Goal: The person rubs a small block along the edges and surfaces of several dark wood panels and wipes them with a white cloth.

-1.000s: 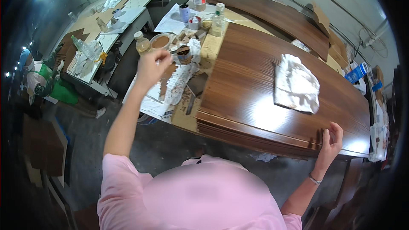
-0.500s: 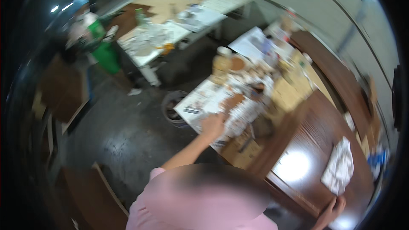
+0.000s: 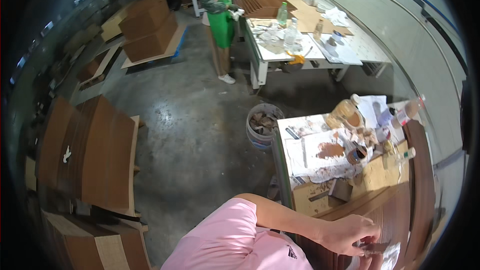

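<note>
My left hand (image 3: 347,234) reaches across the brown wooden panel (image 3: 327,215) at the lower right, fingers bent around a small, dark, flat scraper (image 3: 375,247). Just below it, the fingers of my right hand (image 3: 369,261) show at the lower edge; most of that hand is out of the picture. They are closed on a crumpled white cloth (image 3: 391,257), close to the scraper. Beyond the panel lies a white paper sheet (image 3: 312,157) with a smear of brown paste (image 3: 331,150). An open tin (image 3: 356,156) stands beside the smear.
Bottles (image 3: 344,112) and crumpled rags crowd the bench's far side. A dark block (image 3: 341,190) sits near its front. A waste bucket (image 3: 264,126) stands left of the bench. Stacked brown panels (image 3: 107,155) line the left. A co-worker in a green apron (image 3: 220,17) works at another table.
My left hand has left the paste-smeared paper and come over the panel beside my right hand, with the scraper in it. The view has turned left, and the white cloth now appears at the right hand's fingers.
</note>
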`<state>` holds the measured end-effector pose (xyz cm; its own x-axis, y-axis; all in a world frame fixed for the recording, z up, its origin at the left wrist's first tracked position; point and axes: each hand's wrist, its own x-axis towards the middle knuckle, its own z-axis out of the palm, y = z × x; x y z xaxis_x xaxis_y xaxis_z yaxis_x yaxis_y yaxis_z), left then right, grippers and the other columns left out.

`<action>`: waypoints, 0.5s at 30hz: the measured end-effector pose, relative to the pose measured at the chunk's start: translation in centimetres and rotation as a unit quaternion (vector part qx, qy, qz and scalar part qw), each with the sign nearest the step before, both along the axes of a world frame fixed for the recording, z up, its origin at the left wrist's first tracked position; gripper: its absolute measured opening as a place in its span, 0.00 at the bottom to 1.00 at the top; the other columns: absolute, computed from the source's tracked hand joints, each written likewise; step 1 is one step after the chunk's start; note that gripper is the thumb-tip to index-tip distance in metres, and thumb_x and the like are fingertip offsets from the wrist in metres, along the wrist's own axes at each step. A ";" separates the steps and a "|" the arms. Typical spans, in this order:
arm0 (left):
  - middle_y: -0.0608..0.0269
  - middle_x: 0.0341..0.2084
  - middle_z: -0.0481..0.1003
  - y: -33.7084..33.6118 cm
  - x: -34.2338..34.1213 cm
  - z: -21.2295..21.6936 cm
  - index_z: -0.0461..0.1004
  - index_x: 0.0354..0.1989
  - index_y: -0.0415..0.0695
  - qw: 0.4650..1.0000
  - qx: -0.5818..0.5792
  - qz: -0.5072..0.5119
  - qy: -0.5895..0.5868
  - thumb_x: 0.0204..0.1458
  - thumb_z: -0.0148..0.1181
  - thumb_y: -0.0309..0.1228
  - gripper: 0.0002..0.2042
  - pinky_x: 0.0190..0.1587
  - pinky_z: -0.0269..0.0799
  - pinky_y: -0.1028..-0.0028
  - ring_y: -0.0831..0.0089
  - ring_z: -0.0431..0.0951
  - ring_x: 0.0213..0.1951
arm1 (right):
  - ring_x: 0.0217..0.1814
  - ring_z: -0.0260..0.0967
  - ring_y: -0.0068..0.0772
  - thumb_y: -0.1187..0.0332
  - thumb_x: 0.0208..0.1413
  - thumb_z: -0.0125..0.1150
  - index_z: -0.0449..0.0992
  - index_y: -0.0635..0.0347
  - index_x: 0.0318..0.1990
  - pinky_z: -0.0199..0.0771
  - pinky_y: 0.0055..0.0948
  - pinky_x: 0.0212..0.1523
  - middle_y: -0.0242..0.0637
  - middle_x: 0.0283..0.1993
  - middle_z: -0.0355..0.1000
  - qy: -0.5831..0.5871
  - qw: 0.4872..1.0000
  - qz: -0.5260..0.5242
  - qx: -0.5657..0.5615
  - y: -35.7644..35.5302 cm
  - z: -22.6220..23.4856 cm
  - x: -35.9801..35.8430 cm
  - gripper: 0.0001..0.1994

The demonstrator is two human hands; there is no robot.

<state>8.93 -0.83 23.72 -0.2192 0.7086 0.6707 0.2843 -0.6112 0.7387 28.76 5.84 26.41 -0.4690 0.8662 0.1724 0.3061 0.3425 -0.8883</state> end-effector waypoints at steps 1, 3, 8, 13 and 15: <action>0.57 0.29 0.76 0.8 1.3 -0.2 0.71 0.36 0.41 1.000 0.027 -0.009 -0.009 0.46 0.68 0.31 0.13 0.35 0.72 0.63 0.58 0.77 0.32 | 0.45 0.73 0.38 0.67 0.64 0.53 0.78 0.69 0.42 0.71 0.35 0.51 0.44 0.49 0.76 0.029 0.999 -0.020 -0.019 0.0 -0.3 0.3 0.13; 0.56 0.32 0.74 1.0 2.1 0.0 0.71 0.39 0.40 0.997 -0.035 -0.066 -0.009 0.47 0.65 0.29 0.13 0.37 0.70 0.61 0.55 0.75 0.35 | 0.39 0.73 0.38 0.70 0.56 0.57 0.79 0.66 0.40 0.72 0.33 0.44 0.43 0.42 0.77 0.068 0.997 -0.031 -0.033 -1.7 2.2 -2.3 0.09; 0.56 0.33 0.75 1.5 3.0 1.2 0.74 0.42 0.39 0.993 -0.077 -0.085 0.032 0.46 0.69 0.26 0.15 0.36 0.76 0.67 0.61 0.79 0.34 | 0.49 0.68 0.32 0.79 0.51 0.62 0.75 0.73 0.43 0.72 0.29 0.48 0.42 0.46 0.69 0.144 0.984 0.068 -0.077 0.4 0.0 2.4 0.11; 0.55 0.34 0.77 5.6 5.0 3.7 0.75 0.41 0.41 0.961 -0.043 -0.141 0.234 0.43 0.73 0.33 0.18 0.40 0.76 0.65 0.56 0.79 0.35 | 0.40 0.73 0.31 0.86 0.49 0.56 0.75 0.72 0.46 0.77 0.28 0.43 0.40 0.38 0.73 0.344 0.931 0.025 -0.120 0.2 0.2 6.5 0.14; 0.55 0.36 0.78 8.8 5.2 5.2 0.75 0.39 0.41 0.947 -0.002 -0.118 0.298 0.41 0.73 0.34 0.18 0.39 0.76 0.63 0.55 0.78 0.36 | 0.39 0.76 0.34 0.86 0.50 0.54 0.73 0.72 0.47 0.79 0.29 0.41 0.42 0.37 0.75 0.366 0.915 -0.150 -0.075 -0.5 0.7 8.9 0.15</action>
<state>14.17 7.93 28.88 0.3624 0.6934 0.6227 0.5068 -0.7074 0.4927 37.71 5.36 27.08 -0.0130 0.9770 0.2130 -0.3294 0.1969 -0.9234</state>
